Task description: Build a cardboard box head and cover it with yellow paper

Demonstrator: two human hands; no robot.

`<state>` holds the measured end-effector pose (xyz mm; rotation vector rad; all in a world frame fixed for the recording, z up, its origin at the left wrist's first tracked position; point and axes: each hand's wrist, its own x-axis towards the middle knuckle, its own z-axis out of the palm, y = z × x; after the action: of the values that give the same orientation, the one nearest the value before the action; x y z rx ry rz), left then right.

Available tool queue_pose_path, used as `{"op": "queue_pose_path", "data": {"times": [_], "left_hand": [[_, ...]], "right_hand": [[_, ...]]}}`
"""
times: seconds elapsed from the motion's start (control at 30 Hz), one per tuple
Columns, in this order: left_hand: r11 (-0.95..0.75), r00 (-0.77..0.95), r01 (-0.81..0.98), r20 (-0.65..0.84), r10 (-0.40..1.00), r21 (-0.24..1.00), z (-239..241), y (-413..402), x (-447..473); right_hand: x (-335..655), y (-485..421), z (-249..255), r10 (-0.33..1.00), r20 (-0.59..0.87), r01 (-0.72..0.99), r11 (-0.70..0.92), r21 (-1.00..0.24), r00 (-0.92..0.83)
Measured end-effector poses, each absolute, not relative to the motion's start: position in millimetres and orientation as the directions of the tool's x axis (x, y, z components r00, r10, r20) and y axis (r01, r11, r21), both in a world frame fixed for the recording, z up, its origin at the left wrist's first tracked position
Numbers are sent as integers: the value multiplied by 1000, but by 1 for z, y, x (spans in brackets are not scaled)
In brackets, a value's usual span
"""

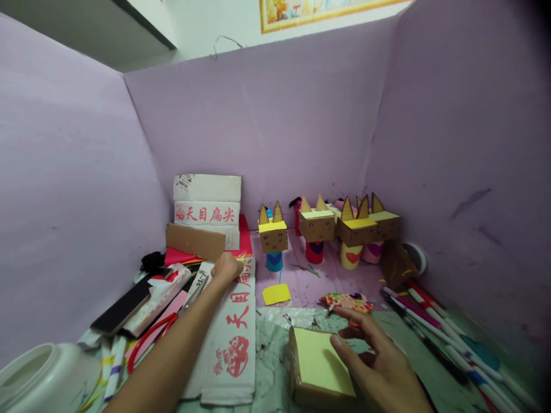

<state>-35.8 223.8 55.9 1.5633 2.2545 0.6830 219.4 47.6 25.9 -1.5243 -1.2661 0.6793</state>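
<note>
My left hand [228,268] is closed in a fist over the far end of a white cardboard piece [235,344] printed with red characters. A bit of yellow shows beside its knuckles; what the fingers hold, if anything, is hidden. My right hand [376,358] is open, thumb and fingers apart, at the right side of a small cardboard box [321,364] topped with pale yellow paper. The thumb tip is at the paper's edge; whether it touches cannot be told. Beyond that hand lies a colourful patterned packet [348,301]. A yellow paper piece [276,294] lies farther left.
Cardboard cat figures, including a blue-bodied one [274,261], stand at the back. Red-handled scissors [150,332] and a white jar [47,373] are on the left. Several markers [456,338] lie at right. Lilac panels [267,132] enclose three sides.
</note>
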Motion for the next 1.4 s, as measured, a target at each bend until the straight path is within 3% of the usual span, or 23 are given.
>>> {"op": "queue_pose_path", "data": {"times": [0.2,0.4,0.5,0.73,0.9,1.0,1.23,1.4], "left_hand": [[230,-319,625,-25,947,746,68,188,-38],[-31,-114,313,70,991,949,80,88,-5],[-58,-63,267,78,995,962,85,43,13],[-174,109,435,140,984,883,85,2,31],[-10,174,201,-26,984,979,92,8,23],[81,215,44,-89,973,996,86,18,17],[129,94,-7,-128,987,992,67,26,22],[186,39,-30,-184,982,982,79,25,21]], "right_hand": [[225,49,31,977,99,297,39,-954,190],[218,33,47,998,60,-66,62,-996,37],[206,21,56,995,38,-97,30,-995,-87],[183,5,61,976,160,-3,162,-987,-148],[183,9,58,993,22,-133,7,-991,-113],[184,13,56,993,11,-181,-10,-983,-115],[184,13,55,988,6,-135,-15,-991,-157],[194,19,60,995,26,-222,47,-974,98]]}}
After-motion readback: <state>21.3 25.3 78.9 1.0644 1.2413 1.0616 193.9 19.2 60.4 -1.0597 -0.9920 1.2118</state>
